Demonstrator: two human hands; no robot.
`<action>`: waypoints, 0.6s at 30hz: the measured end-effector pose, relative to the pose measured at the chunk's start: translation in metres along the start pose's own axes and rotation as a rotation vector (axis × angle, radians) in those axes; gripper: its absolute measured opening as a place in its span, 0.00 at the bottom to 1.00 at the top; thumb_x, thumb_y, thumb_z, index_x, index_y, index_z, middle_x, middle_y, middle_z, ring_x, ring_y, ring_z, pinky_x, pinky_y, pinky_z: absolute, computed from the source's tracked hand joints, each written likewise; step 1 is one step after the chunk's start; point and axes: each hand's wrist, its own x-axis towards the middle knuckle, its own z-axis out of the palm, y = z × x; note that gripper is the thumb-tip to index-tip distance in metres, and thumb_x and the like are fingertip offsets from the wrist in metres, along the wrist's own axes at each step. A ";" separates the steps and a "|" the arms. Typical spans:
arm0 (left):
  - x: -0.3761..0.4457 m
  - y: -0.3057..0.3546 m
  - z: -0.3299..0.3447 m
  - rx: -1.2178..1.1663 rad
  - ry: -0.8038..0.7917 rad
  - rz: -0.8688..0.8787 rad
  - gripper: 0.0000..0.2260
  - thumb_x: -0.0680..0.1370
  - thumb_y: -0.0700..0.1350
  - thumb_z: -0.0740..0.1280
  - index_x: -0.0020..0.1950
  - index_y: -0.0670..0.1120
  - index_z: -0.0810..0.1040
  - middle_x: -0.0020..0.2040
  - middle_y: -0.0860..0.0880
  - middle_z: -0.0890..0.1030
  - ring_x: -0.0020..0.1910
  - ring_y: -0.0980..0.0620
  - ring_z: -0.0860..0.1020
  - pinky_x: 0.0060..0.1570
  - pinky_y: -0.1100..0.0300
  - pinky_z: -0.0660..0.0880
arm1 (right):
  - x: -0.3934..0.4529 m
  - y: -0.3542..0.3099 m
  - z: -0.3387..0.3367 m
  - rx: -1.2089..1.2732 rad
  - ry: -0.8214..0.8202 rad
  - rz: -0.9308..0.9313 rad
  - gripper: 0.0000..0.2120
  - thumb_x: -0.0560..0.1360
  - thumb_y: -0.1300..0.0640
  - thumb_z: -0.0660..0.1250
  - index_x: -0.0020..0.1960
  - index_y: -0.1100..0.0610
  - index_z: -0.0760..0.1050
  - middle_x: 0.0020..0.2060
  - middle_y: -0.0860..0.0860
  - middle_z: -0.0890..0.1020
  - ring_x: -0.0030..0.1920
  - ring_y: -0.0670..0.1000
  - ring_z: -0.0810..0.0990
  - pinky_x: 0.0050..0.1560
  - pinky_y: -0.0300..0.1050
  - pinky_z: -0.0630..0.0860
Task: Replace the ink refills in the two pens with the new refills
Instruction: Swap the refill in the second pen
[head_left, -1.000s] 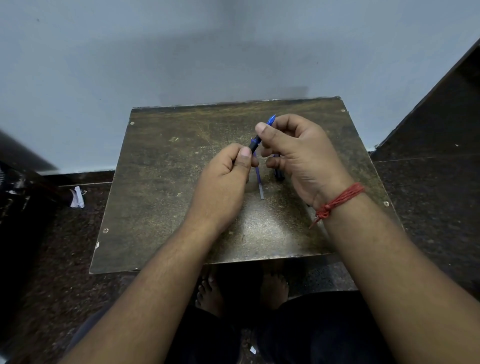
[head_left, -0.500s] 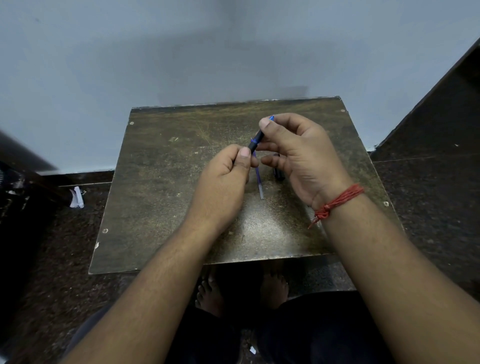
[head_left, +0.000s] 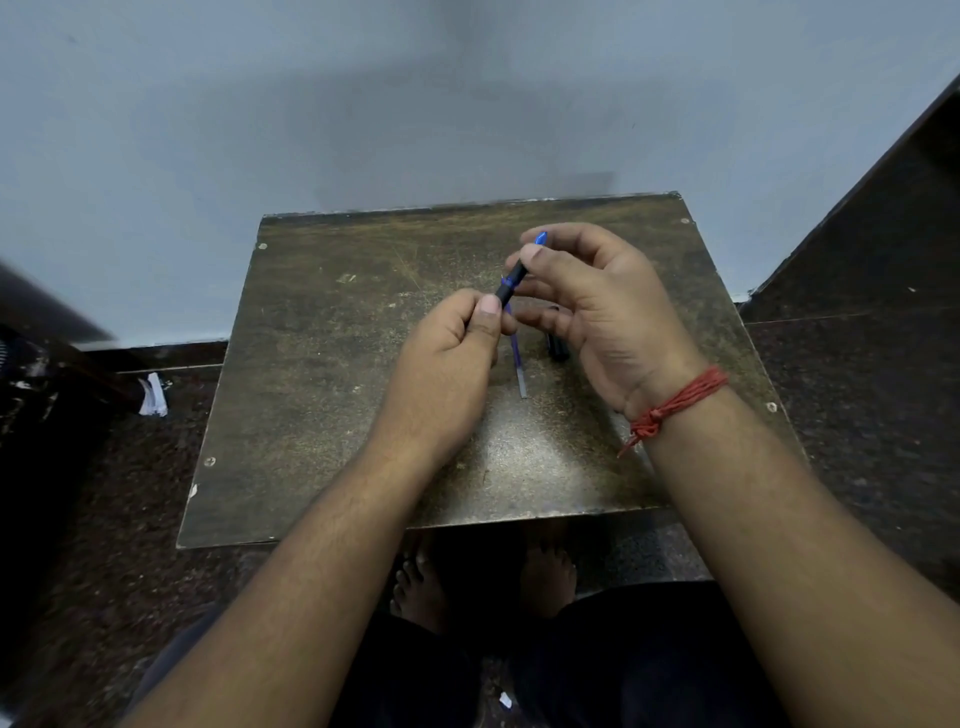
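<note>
I hold the pen tilted above the table, my left hand pinching its lower end between thumb and curled fingers, my right hand pinching the upper part just below the blue tip. A refill lies flat on the table between my hands, directly under the pen. A dark pen part lies near it on the right, partly hidden by my right fingers.
</note>
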 end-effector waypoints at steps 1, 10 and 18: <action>0.000 0.000 0.000 0.003 -0.002 -0.001 0.15 0.80 0.58 0.57 0.45 0.52 0.78 0.29 0.57 0.68 0.26 0.57 0.65 0.30 0.58 0.61 | 0.000 0.001 0.000 -0.012 0.013 -0.006 0.03 0.77 0.61 0.71 0.50 0.57 0.78 0.43 0.55 0.84 0.42 0.50 0.83 0.45 0.47 0.81; -0.001 -0.001 0.001 0.019 -0.024 -0.020 0.14 0.82 0.55 0.57 0.47 0.51 0.79 0.29 0.57 0.69 0.26 0.58 0.65 0.30 0.58 0.61 | 0.001 -0.001 -0.003 -0.019 0.020 -0.032 0.10 0.77 0.68 0.63 0.51 0.59 0.81 0.45 0.55 0.87 0.46 0.52 0.85 0.47 0.47 0.80; -0.001 0.000 0.002 0.020 -0.021 -0.023 0.15 0.80 0.57 0.56 0.47 0.52 0.79 0.29 0.57 0.69 0.26 0.58 0.65 0.30 0.57 0.62 | 0.002 0.002 0.000 -0.026 0.029 -0.006 0.03 0.77 0.59 0.71 0.49 0.58 0.78 0.40 0.52 0.84 0.41 0.50 0.83 0.42 0.45 0.81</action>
